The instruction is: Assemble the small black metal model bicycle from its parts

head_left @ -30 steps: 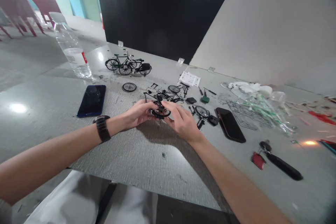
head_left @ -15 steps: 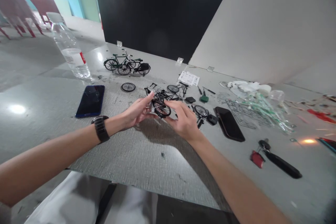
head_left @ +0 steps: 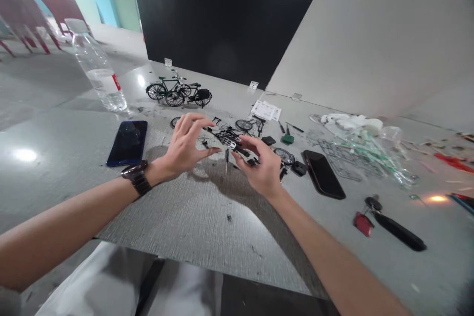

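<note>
My right hand [head_left: 261,165] is closed on a black model bicycle part [head_left: 230,144] with a silver slotted face, above the grey table. My left hand [head_left: 188,143] is open just left of it, thumb and fingers apart with nothing between them. Loose black frame pieces lie behind the held part, along with a spoked wheel [head_left: 244,125]. Another wheel [head_left: 284,156] rests right of my right hand. A third wheel [head_left: 175,122] is partly hidden behind my left fingers. Further back stand two assembled model bicycles [head_left: 177,91], one green and one black.
A blue-edged phone [head_left: 128,143] and a water bottle [head_left: 98,69] are at left. On the right are a black phone [head_left: 324,174], plastic part frames [head_left: 338,160], crumpled plastic bags [head_left: 377,143] and keys with a black handle [head_left: 396,229]. Printed sheets [head_left: 265,109] lie near the dark panel.
My left hand has let go of the bicycle part and moved slightly left, its fingers now spread. My right hand still holds the part, which has turned so its wheel no longer shows.
</note>
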The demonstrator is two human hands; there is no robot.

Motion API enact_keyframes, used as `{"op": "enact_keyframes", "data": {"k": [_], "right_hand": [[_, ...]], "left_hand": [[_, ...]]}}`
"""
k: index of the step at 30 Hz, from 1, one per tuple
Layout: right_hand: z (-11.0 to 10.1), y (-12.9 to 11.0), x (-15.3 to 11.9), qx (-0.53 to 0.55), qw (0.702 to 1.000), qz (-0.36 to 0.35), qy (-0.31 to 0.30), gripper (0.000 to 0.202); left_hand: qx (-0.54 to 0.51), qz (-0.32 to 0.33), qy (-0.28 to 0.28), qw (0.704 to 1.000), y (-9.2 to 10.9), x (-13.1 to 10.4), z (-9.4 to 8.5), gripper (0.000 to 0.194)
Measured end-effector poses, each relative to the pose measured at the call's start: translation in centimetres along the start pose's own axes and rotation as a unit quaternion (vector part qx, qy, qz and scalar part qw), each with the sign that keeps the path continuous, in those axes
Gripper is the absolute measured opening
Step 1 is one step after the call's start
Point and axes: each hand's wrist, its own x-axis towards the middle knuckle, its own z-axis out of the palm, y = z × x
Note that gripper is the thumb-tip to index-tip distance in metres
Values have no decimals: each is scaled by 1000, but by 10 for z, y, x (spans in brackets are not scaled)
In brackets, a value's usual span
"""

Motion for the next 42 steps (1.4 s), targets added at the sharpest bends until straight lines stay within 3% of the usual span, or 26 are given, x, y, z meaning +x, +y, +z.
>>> {"op": "enact_keyframes", "data": {"k": [3,6,10,16,32,42], "right_hand": [[1,-3,-1,17,999,-4,-33,36],[3,-7,-1,33,998,-11,-56,36],[4,-7,-1,43,996,-21,-70,36],[3,-4,-1,57,995,-5,-85,36],[4,-6,-1,69,995,-13,-69,37],[-7,1,2,42,987,-51,-149,45]], "left_hand": [[9,103,-70,992,-2,2,-2,43],[-37,130,-94,986,-3,0,2,33],[-90,124,-103,983,-3,-2,6,28],[-77,98,-134,983,-1,-1,4,28],[-84,145,-87,982,-3,-2,4,29],[-82,131,-107,982,-6,-1,3,25]]}}
